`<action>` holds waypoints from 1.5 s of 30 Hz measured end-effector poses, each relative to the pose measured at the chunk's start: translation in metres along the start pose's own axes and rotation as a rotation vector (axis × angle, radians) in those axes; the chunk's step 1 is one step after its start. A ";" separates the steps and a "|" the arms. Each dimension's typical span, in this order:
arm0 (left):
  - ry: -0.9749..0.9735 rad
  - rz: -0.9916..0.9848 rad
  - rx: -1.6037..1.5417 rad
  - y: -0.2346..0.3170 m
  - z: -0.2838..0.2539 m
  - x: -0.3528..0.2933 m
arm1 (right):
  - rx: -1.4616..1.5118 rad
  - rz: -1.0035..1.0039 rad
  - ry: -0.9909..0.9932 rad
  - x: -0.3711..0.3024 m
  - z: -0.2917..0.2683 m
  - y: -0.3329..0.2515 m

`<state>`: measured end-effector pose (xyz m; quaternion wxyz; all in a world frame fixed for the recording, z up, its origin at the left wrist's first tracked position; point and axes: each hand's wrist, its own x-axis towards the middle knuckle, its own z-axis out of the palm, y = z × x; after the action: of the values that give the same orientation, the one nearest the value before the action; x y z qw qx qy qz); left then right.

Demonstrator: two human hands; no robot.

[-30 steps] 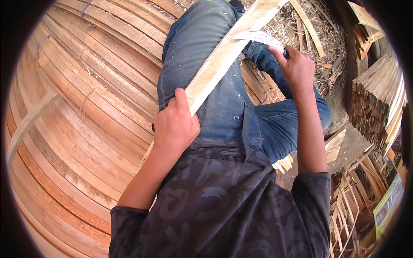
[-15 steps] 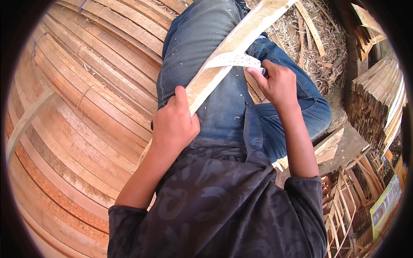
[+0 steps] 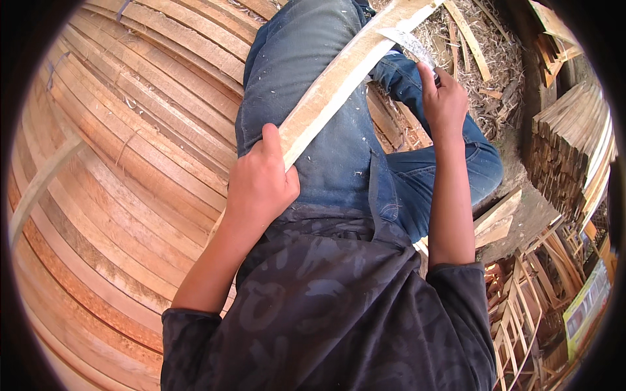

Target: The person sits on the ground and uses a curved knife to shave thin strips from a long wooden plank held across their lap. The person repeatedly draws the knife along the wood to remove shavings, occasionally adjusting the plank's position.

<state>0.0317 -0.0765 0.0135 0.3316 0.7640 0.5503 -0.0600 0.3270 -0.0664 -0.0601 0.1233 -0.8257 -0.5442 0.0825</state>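
A long pale wooden strip (image 3: 336, 88) lies slantwise across my thigh, its far end past my knee. My left hand (image 3: 263, 179) is closed around its near part, thumb side up. My right hand (image 3: 445, 104) grips the handle of a curved knife (image 3: 405, 43), most of the handle hidden in the fist. The light-coloured blade reaches over the strip near its far end, apparently against its surface. The strip's near end runs beneath my left forearm.
Bundled wooden slats (image 3: 143, 156) spread along my left side. Wood shavings (image 3: 499, 111) and offcuts litter the ground beyond my right knee. A stack of thin boards (image 3: 570, 146) stands at the far right, with loose slats (image 3: 518, 319) nearer.
My right hand has moved away from me and to the right, taking the knife along the strip toward its far end. The left hand keeps its hold, almost unmoved.
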 end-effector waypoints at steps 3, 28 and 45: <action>-0.002 -0.002 -0.011 0.002 -0.002 0.002 | 0.122 -0.005 0.013 -0.007 0.004 -0.010; -0.103 0.055 -0.216 -0.015 -0.015 0.010 | 0.176 0.088 -0.245 -0.028 -0.003 -0.049; -0.151 0.006 -0.232 -0.007 -0.022 0.011 | 0.079 0.071 -0.095 -0.013 0.013 -0.043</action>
<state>0.0243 -0.0533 0.0226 0.4584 0.7155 0.5245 -0.0524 0.2806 -0.0608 -0.0596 0.1266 -0.8343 -0.5159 0.1472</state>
